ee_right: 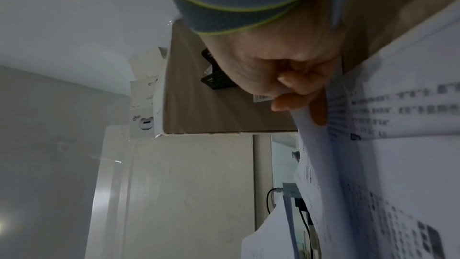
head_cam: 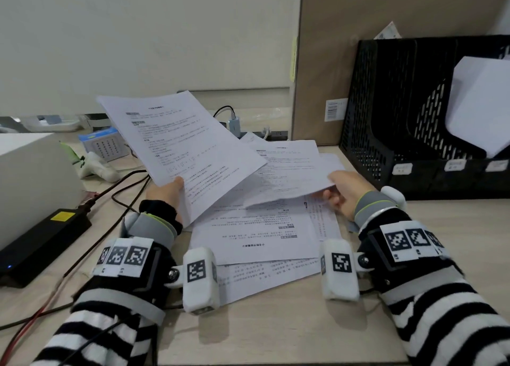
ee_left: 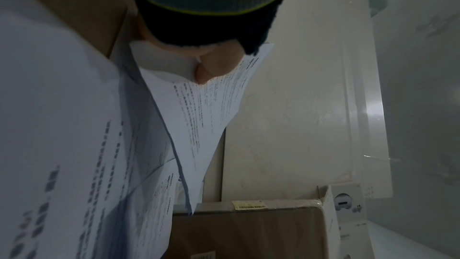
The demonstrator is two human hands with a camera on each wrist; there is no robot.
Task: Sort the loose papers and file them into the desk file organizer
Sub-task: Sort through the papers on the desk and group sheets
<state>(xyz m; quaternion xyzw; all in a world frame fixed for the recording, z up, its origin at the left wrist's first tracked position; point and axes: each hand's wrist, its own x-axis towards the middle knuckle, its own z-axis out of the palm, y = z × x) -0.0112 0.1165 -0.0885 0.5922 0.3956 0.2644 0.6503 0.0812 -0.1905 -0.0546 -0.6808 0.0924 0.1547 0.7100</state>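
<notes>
My left hand (head_cam: 168, 191) pinches the near edge of a printed sheet (head_cam: 179, 147) and holds it tilted up above the desk; in the left wrist view the thumb (ee_left: 211, 70) lies on that sheet (ee_left: 199, 109). My right hand (head_cam: 340, 191) pinches the right edge of a second printed sheet (head_cam: 289, 169), raised a little over the pile; the right wrist view shows the fingers (ee_right: 296, 94) curled round its edge. More loose papers (head_cam: 256, 236) lie flat on the desk between my wrists. The black mesh file organizer (head_cam: 408, 117) stands at the right rear, with white paper (head_cam: 485, 103) in one slot.
A tall brown cardboard box (head_cam: 358, 48) leans against the wall behind the organizer. A white box (head_cam: 27, 178), a black power brick (head_cam: 41, 241) and cables (head_cam: 110, 200) fill the left side. A power strip (head_cam: 265, 135) lies behind the papers.
</notes>
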